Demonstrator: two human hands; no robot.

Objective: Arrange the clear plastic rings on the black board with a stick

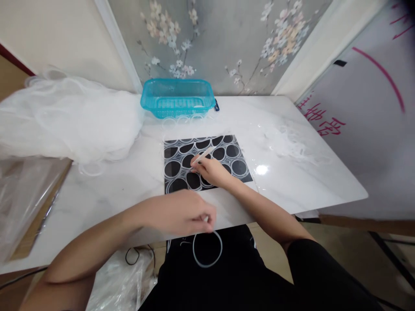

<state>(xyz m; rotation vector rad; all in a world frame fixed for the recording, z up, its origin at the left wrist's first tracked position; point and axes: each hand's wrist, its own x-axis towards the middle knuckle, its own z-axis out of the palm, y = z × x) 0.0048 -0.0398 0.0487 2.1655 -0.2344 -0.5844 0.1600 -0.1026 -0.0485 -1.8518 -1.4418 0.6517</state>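
My left hand (186, 211), closed in a pinch, holds a thin translucent ring (221, 248) that hangs past the table's front edge over my lap. In my right hand (214, 172) is a slim white pointed tool (205, 153), gripped like a pen; its exact kind does not show. That hand is over a black sheet (173, 169) covered with several pale translucent rings (240, 167). The rings sit close together in rows, and my right hand hides some of them.
A blue plastic basket (177, 113) stands at the back of the white table (136, 192). On the left lies a big heap of translucent rings (68, 116), and clear scraps (288, 144) are scattered at right. A whiteboard (366, 142) leans beyond the right edge.
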